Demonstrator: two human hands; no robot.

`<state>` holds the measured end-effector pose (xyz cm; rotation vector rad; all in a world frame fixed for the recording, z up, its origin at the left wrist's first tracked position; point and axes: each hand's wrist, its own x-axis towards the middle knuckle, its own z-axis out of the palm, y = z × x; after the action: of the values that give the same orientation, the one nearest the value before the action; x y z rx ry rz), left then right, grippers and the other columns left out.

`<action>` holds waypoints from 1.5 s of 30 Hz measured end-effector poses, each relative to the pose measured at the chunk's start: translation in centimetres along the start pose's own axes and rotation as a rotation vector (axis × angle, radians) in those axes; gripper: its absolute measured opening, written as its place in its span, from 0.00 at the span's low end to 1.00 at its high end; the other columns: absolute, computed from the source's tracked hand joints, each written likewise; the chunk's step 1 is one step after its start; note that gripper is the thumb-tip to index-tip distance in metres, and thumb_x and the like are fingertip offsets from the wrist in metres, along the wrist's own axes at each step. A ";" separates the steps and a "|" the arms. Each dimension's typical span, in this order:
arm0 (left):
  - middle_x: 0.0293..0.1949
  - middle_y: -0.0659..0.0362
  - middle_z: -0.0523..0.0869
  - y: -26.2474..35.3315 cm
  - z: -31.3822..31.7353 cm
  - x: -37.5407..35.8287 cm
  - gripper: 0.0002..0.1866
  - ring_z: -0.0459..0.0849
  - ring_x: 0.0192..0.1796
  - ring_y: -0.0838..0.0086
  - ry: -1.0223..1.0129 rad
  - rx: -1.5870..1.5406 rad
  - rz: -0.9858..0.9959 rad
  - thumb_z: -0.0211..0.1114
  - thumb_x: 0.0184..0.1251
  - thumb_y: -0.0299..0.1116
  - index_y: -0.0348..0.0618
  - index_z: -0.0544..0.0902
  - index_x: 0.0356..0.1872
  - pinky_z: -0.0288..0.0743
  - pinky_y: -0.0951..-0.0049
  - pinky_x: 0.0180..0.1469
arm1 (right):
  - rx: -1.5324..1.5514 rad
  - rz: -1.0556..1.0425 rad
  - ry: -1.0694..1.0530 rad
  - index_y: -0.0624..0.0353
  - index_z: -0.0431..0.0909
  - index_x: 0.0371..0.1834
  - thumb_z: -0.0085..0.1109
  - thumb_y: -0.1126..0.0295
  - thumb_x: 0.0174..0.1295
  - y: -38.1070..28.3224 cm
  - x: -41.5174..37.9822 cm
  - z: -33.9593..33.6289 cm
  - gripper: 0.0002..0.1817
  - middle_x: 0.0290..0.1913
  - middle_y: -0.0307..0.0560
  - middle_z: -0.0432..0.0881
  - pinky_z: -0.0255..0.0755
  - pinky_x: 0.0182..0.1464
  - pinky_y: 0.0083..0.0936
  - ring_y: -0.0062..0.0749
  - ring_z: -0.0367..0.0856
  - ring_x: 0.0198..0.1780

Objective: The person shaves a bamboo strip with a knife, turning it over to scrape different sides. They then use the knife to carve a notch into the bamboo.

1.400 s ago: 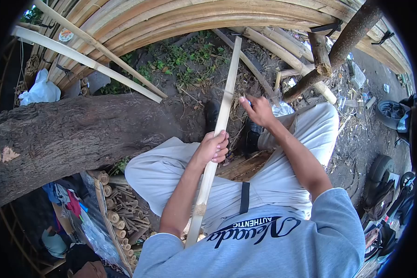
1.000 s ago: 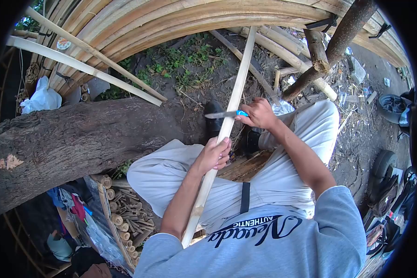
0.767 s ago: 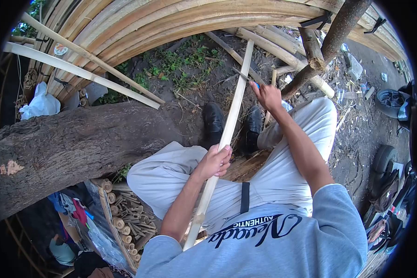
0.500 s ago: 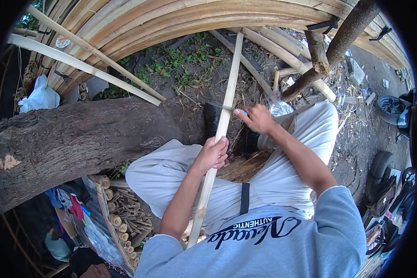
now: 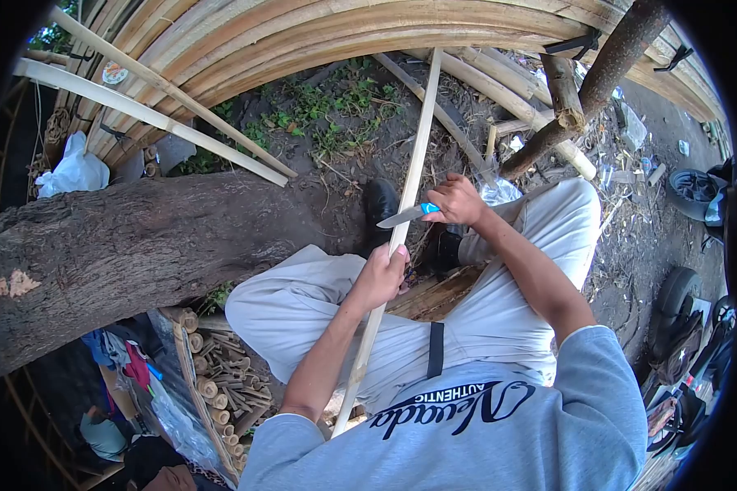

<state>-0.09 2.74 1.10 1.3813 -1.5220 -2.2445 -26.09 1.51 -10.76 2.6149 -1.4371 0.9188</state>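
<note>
Bamboo strip [image 5: 414, 164]: a long pale slat running from the seated person's lap up and away over the bare ground, its far end lying near the curved bamboo fence [image 5: 303, 33]. Left hand [image 5: 381, 277], fingers wrapped tight around the strip at about mid-length, above the knees. Right hand [image 5: 457, 201], closed on the blue handle of a knife [image 5: 407, 215]; the blade points left and meets the strip just above the left hand, seemingly laid across its edge, though the exact contact is hard to make out. Both legs are in light trousers, with black shoes [image 5: 379, 204] planted on the soil on either side of the strip. Tree trunk [image 5: 131, 245], thick and dark, lying across the left of the view beside the left knee. Two loose bamboo slats [image 5: 155, 123] lean against the fence above the trunk. Short bamboo offcuts [image 5: 221, 385] are stacked below the trunk, close to the left elbow. A forked branch post [image 5: 581, 90] stands at upper right, with shavings and scraps littering the ground around it.
</note>
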 end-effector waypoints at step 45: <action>0.21 0.70 0.63 0.5 -1.5 2.6 0.13 0.61 0.15 0.86 0.046 -0.246 -0.067 0.53 0.81 0.37 0.46 0.71 0.32 0.54 0.77 0.14 | 0.283 0.294 -0.075 0.56 0.79 0.25 0.54 0.47 0.72 -8.5 3.3 -2.6 0.25 0.13 0.52 0.74 0.69 0.23 0.44 0.52 0.77 0.17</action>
<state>-0.71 0.16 -0.25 1.4171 -1.1546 -2.3271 -19.40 4.60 -4.82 2.6991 -1.8770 1.1399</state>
